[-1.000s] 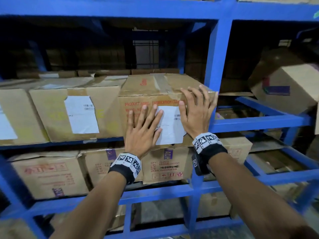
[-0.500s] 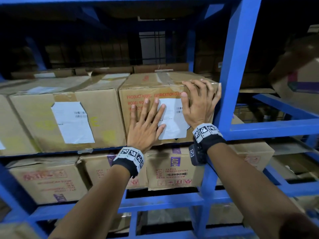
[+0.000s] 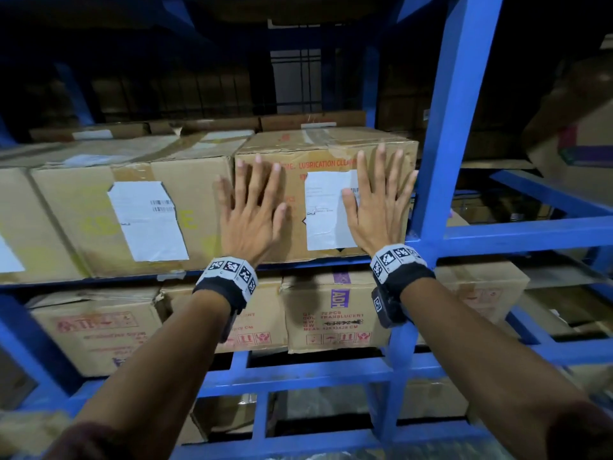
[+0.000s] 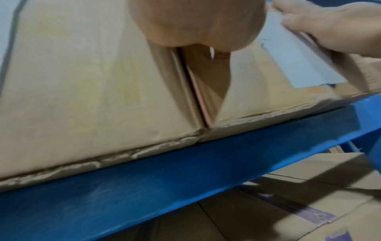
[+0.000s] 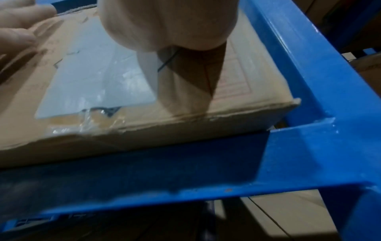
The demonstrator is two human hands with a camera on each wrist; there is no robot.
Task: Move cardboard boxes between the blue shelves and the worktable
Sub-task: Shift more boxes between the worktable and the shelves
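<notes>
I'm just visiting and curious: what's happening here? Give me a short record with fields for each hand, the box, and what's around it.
left hand: flat, fingers straight, pressing the box's front near its left edge
right hand: flat, fingers straight, pressing the front, partly over the white label
box: cardboard, red print, sitting on the blue shelf
neighbours: another labelled box touching its left side; blue upright post close on its right
below: more cardboard boxes
</notes>
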